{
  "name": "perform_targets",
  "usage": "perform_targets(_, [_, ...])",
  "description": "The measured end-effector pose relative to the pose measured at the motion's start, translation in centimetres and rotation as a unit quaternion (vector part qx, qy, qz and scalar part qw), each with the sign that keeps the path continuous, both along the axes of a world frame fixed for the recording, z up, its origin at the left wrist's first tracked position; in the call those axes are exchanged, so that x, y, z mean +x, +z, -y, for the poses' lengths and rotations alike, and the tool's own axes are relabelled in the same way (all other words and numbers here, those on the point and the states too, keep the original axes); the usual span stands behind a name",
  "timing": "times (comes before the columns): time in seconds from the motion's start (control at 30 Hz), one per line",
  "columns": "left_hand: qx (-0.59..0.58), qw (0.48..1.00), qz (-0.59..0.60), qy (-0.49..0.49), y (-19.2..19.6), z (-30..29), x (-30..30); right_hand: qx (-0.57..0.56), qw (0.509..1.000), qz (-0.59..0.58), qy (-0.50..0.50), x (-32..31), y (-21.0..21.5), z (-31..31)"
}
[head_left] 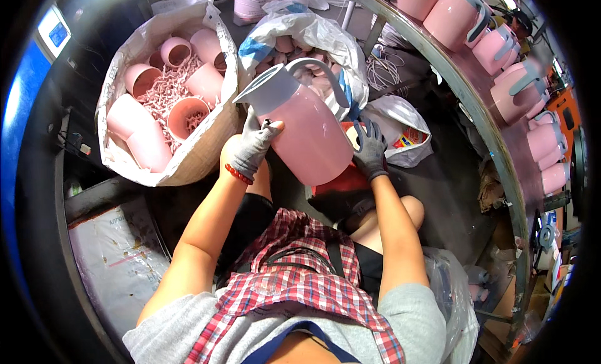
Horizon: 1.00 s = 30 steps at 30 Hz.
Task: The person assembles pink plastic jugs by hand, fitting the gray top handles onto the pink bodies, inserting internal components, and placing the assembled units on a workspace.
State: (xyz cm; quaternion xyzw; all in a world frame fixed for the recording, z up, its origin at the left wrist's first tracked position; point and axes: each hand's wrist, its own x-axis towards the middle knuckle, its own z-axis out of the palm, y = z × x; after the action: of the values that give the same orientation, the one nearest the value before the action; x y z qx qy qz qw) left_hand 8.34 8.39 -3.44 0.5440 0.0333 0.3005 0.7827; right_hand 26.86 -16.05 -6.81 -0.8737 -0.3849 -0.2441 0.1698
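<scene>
A pink jug (311,138) with a grey-blue spout collar and handle (325,82) is tilted in front of me, its spout up to the left. My left hand (250,140), in a light grey glove, is closed on the jug's side below the spout, thumb on the near face. Close by the jug's base is my right hand (369,146) in a darker grey glove, its fingers bent over a pale thing (353,136). The jug partly hides that pale thing, so I cannot make it out. Something red (341,184) lies under the jug.
At left stands a white woven sack (203,160) of pink cylindrical shells (148,145) and pink strips. Another sack (313,29) of pink parts is beyond the jug. A smaller white bag (413,129) sits right. Several pink jugs (451,19) line a curved-looking bench (466,88).
</scene>
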Motion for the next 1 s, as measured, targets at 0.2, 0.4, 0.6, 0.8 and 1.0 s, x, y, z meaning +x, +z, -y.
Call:
perform_targets(0.2, [-0.251, 0.967, 0.011, -0.050, 1.6, 0.6, 3.4, 0.418, 0.461, -0.748, 0.232, 0.7, 2.7, 0.5])
perform_targets(0.4, [0.201, 0.978, -0.035, 0.036, 0.5, 0.2, 11.3, 0.579, 0.439, -0.655, 0.206, -1.7, 8.7, -0.5])
perform_targets(0.6, [0.671, 0.659, -0.289, 0.178, 4.6, -8.6, 19.3, 0.694, 0.473, -0.522, 0.150, 2.5, 8.8, 5.1])
perform_targets(0.8, [0.638, 0.591, -0.416, 0.265, 1.3, -20.6, 23.3, 0.691, 0.490, -0.520, 0.113, 3.9, 7.9, 6.0])
perform_targets(1.0, [0.332, 0.885, -0.325, 0.033, -0.6, -24.0, 24.2, 0.687, 0.526, -0.496, 0.077, 4.3, 7.9, 6.6])
